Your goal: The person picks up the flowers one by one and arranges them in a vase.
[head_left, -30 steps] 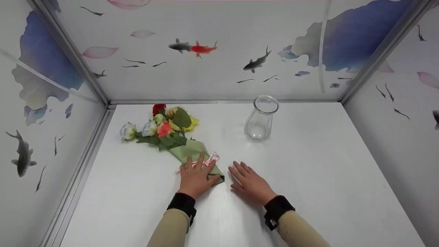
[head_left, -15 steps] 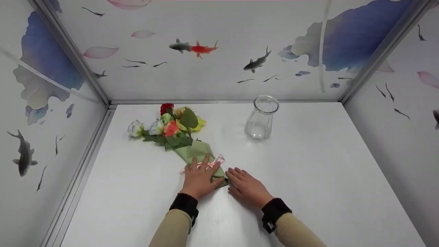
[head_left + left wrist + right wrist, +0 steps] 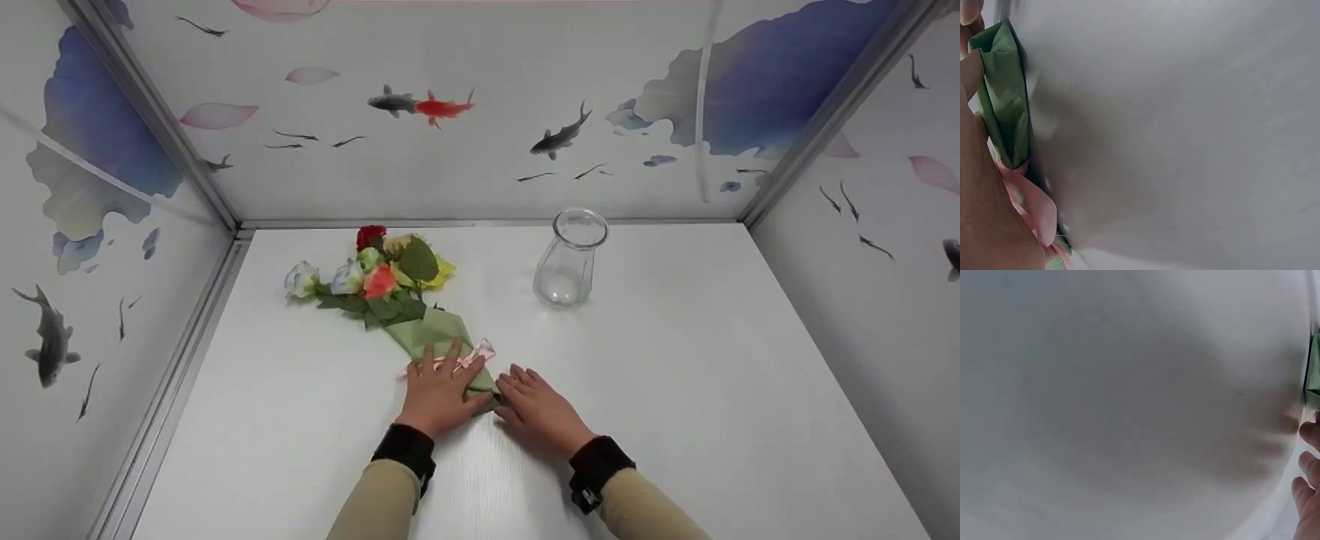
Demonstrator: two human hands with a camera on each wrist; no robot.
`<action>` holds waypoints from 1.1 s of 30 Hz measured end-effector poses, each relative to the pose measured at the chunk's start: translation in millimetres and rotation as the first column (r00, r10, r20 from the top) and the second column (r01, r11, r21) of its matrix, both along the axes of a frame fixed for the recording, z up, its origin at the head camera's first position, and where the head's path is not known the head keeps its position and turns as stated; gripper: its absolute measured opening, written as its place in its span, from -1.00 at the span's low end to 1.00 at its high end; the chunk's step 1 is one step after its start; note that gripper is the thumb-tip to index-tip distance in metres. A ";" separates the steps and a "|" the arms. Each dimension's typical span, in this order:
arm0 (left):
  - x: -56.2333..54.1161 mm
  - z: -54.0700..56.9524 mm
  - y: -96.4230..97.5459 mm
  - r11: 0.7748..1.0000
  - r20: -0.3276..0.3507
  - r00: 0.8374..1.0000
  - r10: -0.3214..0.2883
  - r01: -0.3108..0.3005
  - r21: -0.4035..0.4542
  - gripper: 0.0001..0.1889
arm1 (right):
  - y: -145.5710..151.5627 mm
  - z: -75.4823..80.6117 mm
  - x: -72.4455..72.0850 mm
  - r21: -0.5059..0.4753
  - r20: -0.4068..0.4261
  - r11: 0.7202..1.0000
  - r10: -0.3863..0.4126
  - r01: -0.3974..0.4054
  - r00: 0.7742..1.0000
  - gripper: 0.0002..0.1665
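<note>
A bouquet of red, orange, yellow and pale flowers lies slantwise on the white table, its heads at the back left. Green wrapping covers its stems, tied with a pink ribbon. My left hand rests on the lower wrapping with fingers spread, partly hiding the ribbon. My right hand lies palm down, its fingertips right at the wrapping's narrow end. In the left wrist view the green wrapping and pink ribbon show beside the hand. In the right wrist view, separated fingers appear at the edge.
A clear glass vase stands upright at the back of the table, right of the bouquet. White panels with painted fish enclose the table at the back and both sides.
The bouquet has shifted a little to the right and nearer, along with my left hand. My right hand has come in from slightly apart to the wrapping's end. The vase stays put.
</note>
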State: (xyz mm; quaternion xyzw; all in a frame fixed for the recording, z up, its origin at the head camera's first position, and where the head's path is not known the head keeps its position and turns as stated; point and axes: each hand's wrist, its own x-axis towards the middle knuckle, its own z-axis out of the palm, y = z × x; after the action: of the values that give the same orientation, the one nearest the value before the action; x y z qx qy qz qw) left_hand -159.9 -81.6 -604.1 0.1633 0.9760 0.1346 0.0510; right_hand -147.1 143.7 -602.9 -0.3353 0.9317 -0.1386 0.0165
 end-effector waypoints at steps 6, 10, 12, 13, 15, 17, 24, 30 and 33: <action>2.3 8.8 3.2 1.000 0.021 0.999 -0.024 0.024 0.009 -0.29 | 1.1 1.0 -0.1 -0.030 -0.058 0.999 0.018 -0.020 0.998 -0.45; 4.1 14.4 4.6 0.999 0.034 0.999 -0.039 0.039 0.017 -0.30 | 2.9 0.6 0.8 -0.042 -0.105 0.999 0.029 -0.034 0.994 -0.51; 4.5 15.7 5.1 0.999 0.048 0.998 -0.044 0.044 0.019 -0.30 | 3.4 0.9 1.2 -0.043 -0.117 0.998 0.033 -0.038 0.993 -0.53; 4.7 16.5 5.3 0.999 0.054 0.997 -0.048 0.047 0.019 -0.30 | 3.6 1.0 1.3 -0.043 -0.121 0.998 0.035 -0.041 0.992 -0.54; 5.2 17.4 5.7 0.998 0.065 0.996 -0.055 0.053 0.027 -0.30 | 3.8 1.2 1.5 -0.048 -0.136 0.998 0.043 -0.050 0.990 -0.54; 5.6 17.3 6.0 0.997 0.073 0.995 -0.066 0.064 0.033 -0.30 | 4.1 0.6 1.3 -0.052 -0.164 0.997 0.055 -0.064 0.985 -0.56; 4.1 13.4 4.8 0.993 0.084 0.990 -0.115 0.112 0.033 -0.29 | 4.1 -4.1 -1.4 -0.088 -0.335 0.984 0.116 -0.153 0.935 -0.82; 3.0 12.4 4.6 0.990 0.089 0.986 -0.138 0.137 0.024 -0.29 | 3.7 -6.4 -0.5 -0.109 -0.364 0.980 0.119 -0.169 0.924 -0.85; 3.8 14.4 4.8 0.988 0.091 0.984 -0.154 0.152 0.026 -0.29 | 4.4 -5.9 1.0 -0.123 -0.340 0.977 0.123 -0.174 0.932 -0.85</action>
State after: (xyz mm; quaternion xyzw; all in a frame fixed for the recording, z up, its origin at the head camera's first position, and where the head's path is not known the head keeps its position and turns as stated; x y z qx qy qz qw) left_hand -156.1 -76.7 -589.7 0.2320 0.9558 0.1471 0.1049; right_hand -146.1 148.1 -608.7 -0.4237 0.8800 -0.1491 -0.1546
